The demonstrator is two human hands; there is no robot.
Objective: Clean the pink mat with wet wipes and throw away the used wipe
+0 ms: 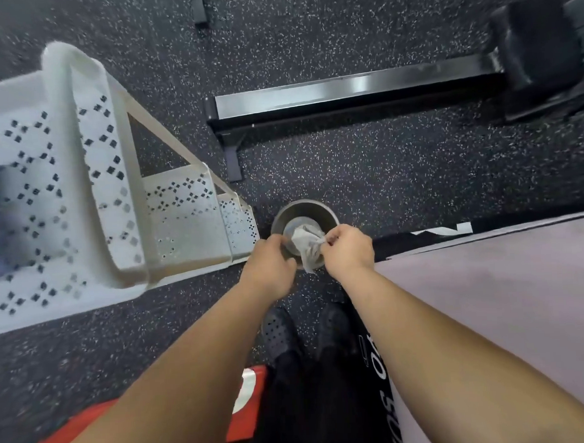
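Head view looks straight down on someone standing over a small round metal bin [303,205] on the speckled floor [382,170]. The right hand [347,249] sits at the bin's right edge, thumb and fingertips pinched tight on a crumpled grey-white wipe [307,247]. The wipe hangs from that pinch across the bin's mouth. Its long axis runs from the fingertips back toward the person, and its loose tail lies over the near rim. From this angle I can't say how high above the opening it hangs.

The left hand [269,261] is at the bin's left edge with its fingers curled under. I cannot tell whether it grips the rim, touches the wipe or holds nothing. Both hands are close to the wipe, but the right one has it, so the drop looks like its job.

The mat [504,295] lies to the right of the bin, and its corner comes close to the right wrist. A white perforated rack [80,163] stands left of the bin, nearly touching it. A black bench [355,91] lies beyond the bin, well apart. The person's dark shoes [278,332] are just short of it.

I'd judge the wiping done and the throwing away under way. What matters is the tail over the near rim: the hand may need to go a little farther over the opening before it lets go, or the wipe could catch on the edge.
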